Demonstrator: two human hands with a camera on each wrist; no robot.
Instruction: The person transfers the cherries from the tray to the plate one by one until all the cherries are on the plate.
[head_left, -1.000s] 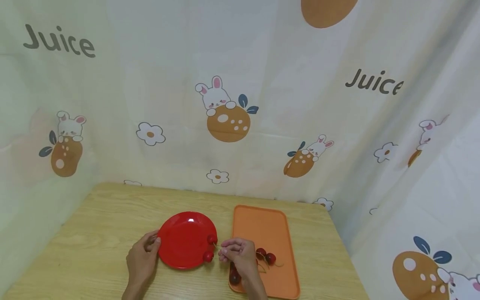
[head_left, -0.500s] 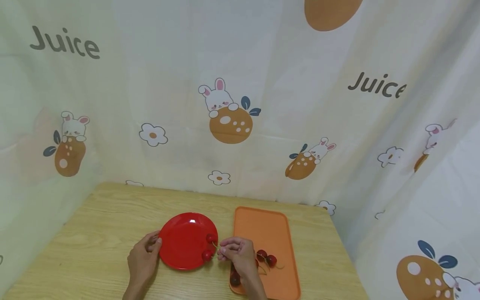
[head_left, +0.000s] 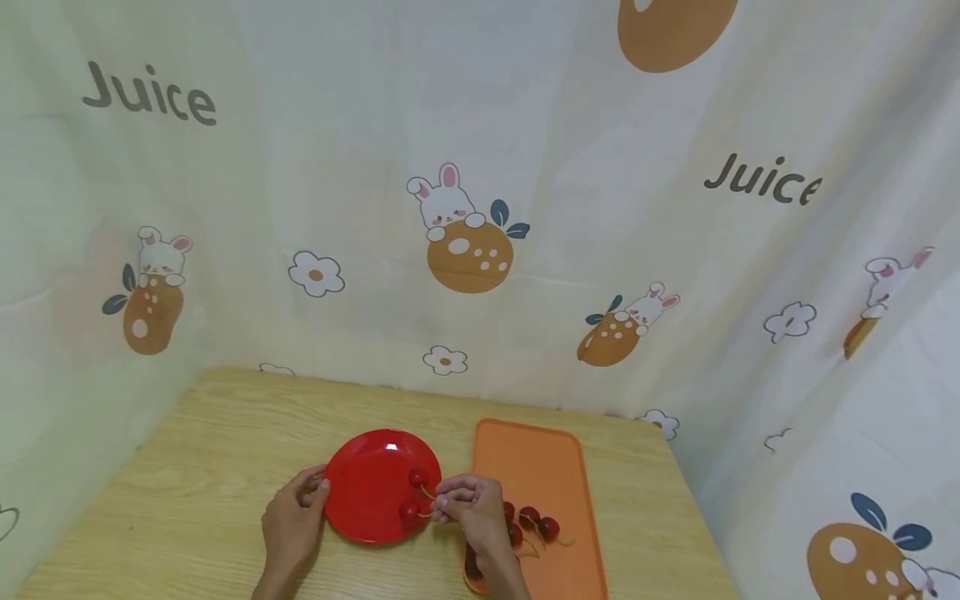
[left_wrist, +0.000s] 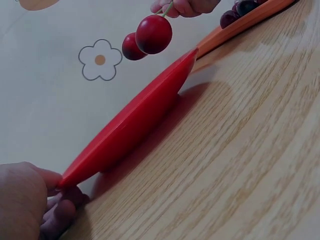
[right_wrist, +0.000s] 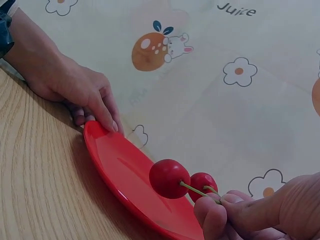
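Observation:
My left hand pinches the left rim of a round red plate between thumb and fingers. The plate stands on the wooden table. My right hand pinches the green stems of two red cherries between thumb and forefinger. Both cherries hang over the right part of the plate, and the left wrist view has them above its rim. More dark red cherries lie on an orange tray, some of them hidden behind my right hand and forearm.
The orange tray lies just right of the plate, with a narrow strip of wooden table between them. A pale curtain with printed rabbits and fruit hangs behind the table and at both sides.
The right hand has carried the two cherries slightly left, farther in over the plate. The left hand keeps its grip on the rim. The head view has shifted slightly.

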